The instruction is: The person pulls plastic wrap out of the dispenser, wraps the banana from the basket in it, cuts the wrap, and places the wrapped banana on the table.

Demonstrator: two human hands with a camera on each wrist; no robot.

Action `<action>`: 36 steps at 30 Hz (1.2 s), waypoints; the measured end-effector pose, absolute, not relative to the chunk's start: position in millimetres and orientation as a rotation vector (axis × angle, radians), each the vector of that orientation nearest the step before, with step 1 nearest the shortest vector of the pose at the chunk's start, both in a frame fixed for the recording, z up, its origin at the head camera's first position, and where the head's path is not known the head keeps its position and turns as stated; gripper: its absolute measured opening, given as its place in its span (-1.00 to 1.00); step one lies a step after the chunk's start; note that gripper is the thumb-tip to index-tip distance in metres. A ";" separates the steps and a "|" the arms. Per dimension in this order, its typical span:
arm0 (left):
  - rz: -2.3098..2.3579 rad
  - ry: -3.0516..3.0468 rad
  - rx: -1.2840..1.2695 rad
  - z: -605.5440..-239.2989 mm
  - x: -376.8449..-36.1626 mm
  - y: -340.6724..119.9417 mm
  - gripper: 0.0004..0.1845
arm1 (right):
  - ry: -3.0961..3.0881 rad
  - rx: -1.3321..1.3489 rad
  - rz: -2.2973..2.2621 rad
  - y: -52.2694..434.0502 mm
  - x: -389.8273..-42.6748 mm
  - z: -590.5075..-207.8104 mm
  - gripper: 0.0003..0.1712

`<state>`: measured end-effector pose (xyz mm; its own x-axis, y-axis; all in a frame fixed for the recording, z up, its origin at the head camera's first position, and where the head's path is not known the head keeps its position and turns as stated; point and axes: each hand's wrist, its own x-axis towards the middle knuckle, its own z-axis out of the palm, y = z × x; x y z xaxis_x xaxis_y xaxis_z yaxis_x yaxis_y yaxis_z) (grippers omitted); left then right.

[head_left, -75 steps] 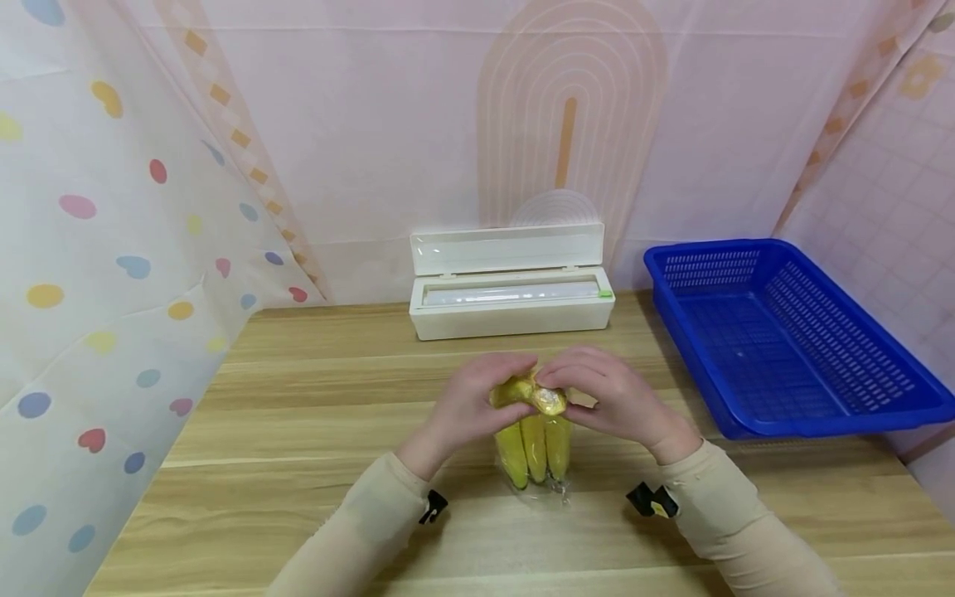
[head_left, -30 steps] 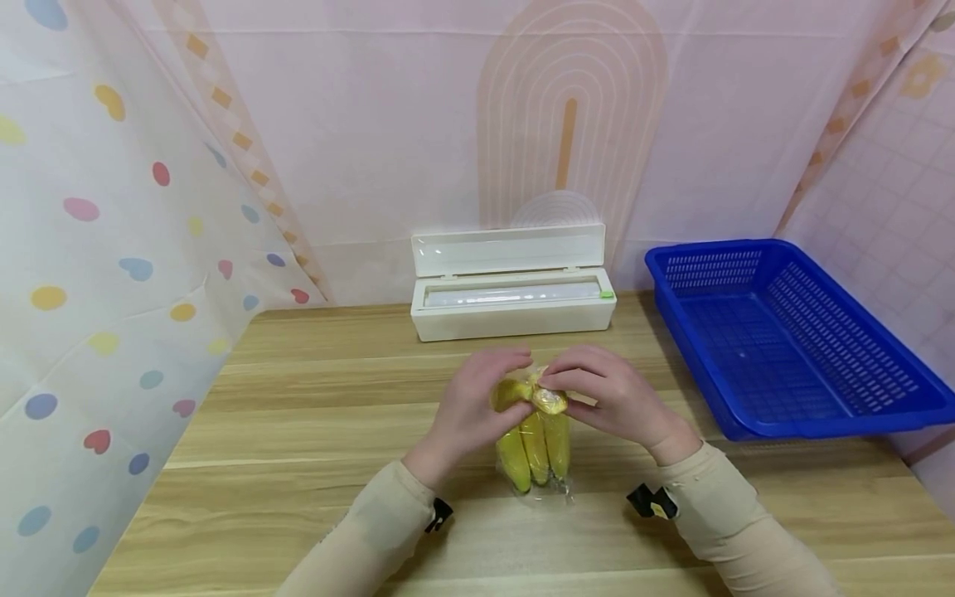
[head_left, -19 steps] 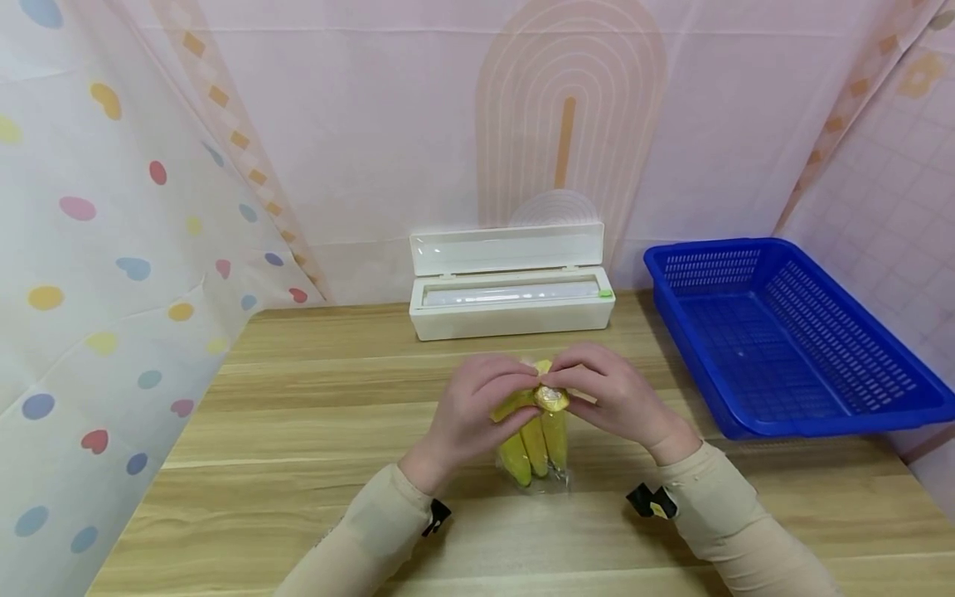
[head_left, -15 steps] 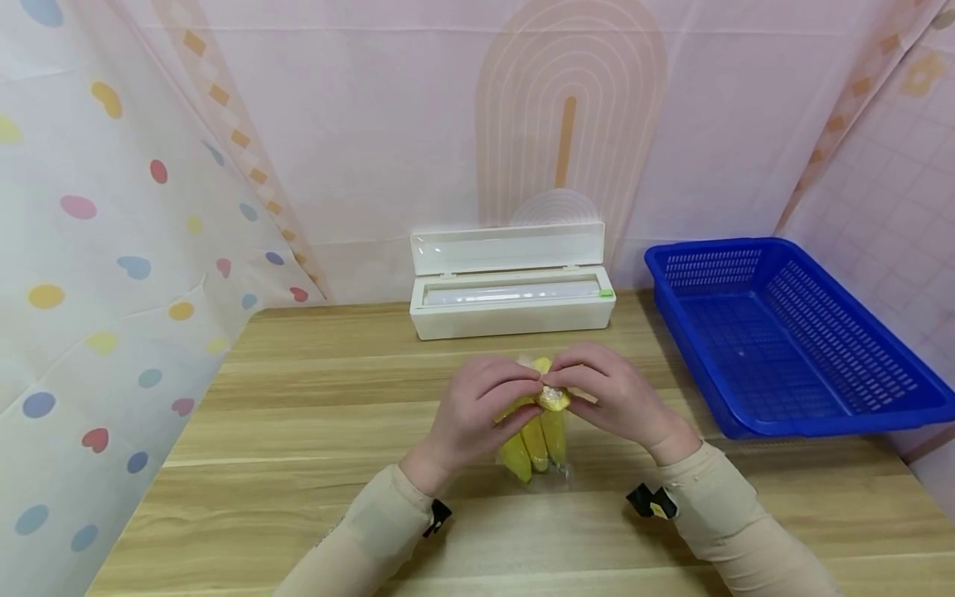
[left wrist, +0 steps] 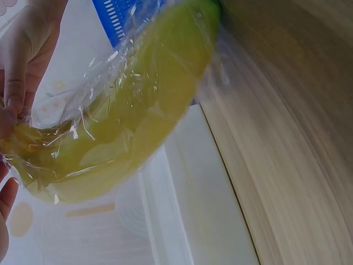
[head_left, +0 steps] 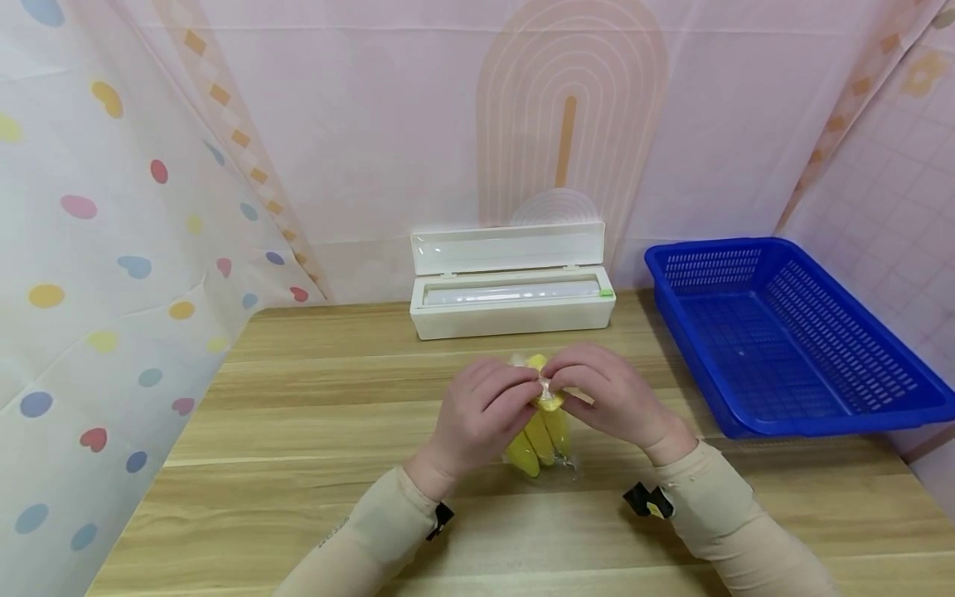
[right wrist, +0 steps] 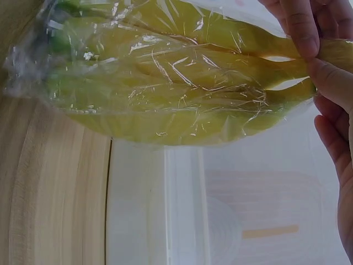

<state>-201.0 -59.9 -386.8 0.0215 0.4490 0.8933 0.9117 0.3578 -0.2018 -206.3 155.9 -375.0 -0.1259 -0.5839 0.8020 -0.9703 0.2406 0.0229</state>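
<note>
A bunch of yellow bananas [head_left: 539, 435] wrapped in clear cling film [right wrist: 182, 83] stands tilted on the wooden table [head_left: 298, 431], tips down. My left hand [head_left: 485, 406] curls round the bunch's upper left side. My right hand [head_left: 604, 394] pinches the film at the stem end [head_left: 548, 390], fingertips meeting the left hand's. In the left wrist view the film-covered bananas [left wrist: 132, 121] fill the frame with my left hand's fingers [left wrist: 19, 61] at their stem. In the right wrist view fingers [right wrist: 300, 25] pinch the stem end of the film-covered bananas.
A white cling film dispenser box [head_left: 511, 286] with its lid up sits at the back of the table. A blue plastic basket [head_left: 783, 340], nothing in it, stands at the right. Patterned curtains close in the left, back and right sides.
The bunch has tipped slightly, its tips swinging nearer to me and leftward. Both hands have closed further over the stem end, fingertips now meeting at the film there.
</note>
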 end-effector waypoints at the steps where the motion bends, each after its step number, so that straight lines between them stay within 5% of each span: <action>1: -0.564 -1.597 -1.246 -387.1 -200.7 -59.8 -0.88 | -1.802 1.431 0.692 155.5 -206.5 -375.0 -0.83; 23: -0.759 -1.886 -0.922 -406.3 -210.9 -77.0 -0.65 | -2.239 1.120 0.935 165.3 -210.7 -385.7 -0.56; 36: -1.046 -1.947 -0.666 -418.6 -220.2 -87.4 -0.67 | -2.663 0.910 0.977 171.2 -210.0 -397.5 -0.65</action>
<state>-220.2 -87.4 -418.6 -0.5332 0.0718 0.8430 0.7426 0.5171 0.4257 -210.0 171.2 -397.5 -0.8013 -0.4895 0.3439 -0.5958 0.6008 -0.5330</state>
